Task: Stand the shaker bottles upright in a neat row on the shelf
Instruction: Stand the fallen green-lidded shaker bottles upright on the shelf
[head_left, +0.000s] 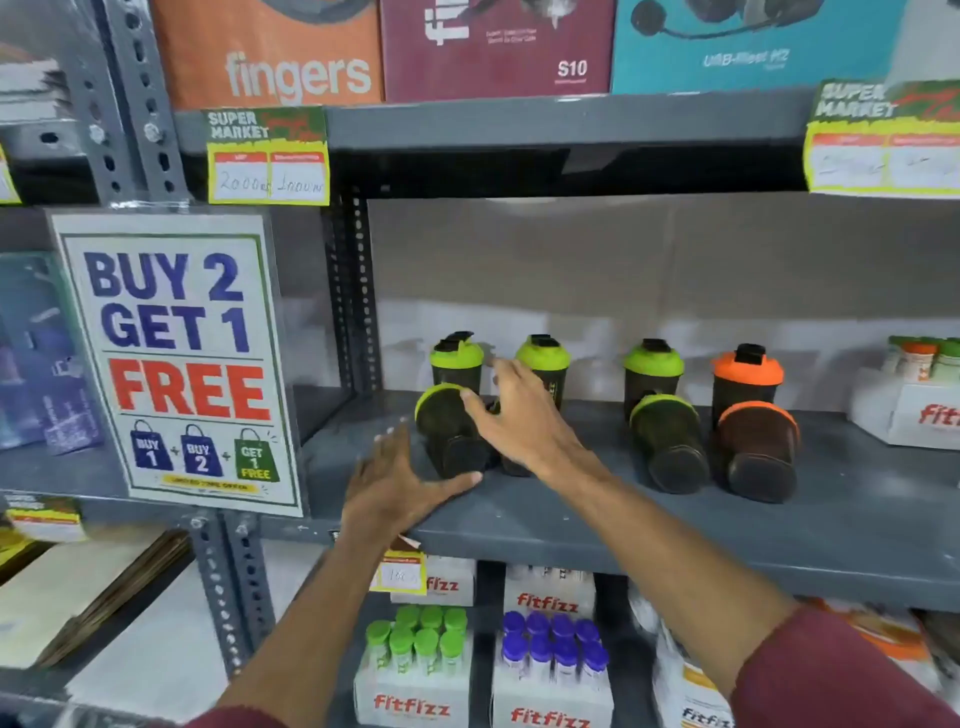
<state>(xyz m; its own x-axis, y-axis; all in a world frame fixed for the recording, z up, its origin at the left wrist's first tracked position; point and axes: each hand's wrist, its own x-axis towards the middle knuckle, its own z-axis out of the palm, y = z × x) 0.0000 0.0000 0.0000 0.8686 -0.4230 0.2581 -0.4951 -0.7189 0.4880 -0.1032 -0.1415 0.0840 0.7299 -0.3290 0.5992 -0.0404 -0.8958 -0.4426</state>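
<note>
On the grey shelf (571, 519) several dark shaker bottles stand upright at the back: three with green lids (456, 358) (543, 356) (653, 364) and one with an orange lid (747, 371). In front, bottles lie on their sides, bases toward me: a green-lidded one (447, 431) at the left, another green-lidded one (667, 441), and an orange-lidded one (758, 449). My left hand (395, 483) is spread open on the shelf, its thumb at the left lying bottle's base. My right hand (514, 415) reaches over that bottle with fingers apart, hiding another dark bottle behind it.
A white Fitfizz box with small bottles (914, 400) sits at the shelf's right end. A "Buy 2 Get 1 Free" sign (176, 358) hangs on the left upright. Boxes fill the shelf above (493, 47); Fitfizz boxes (415, 670) stand below.
</note>
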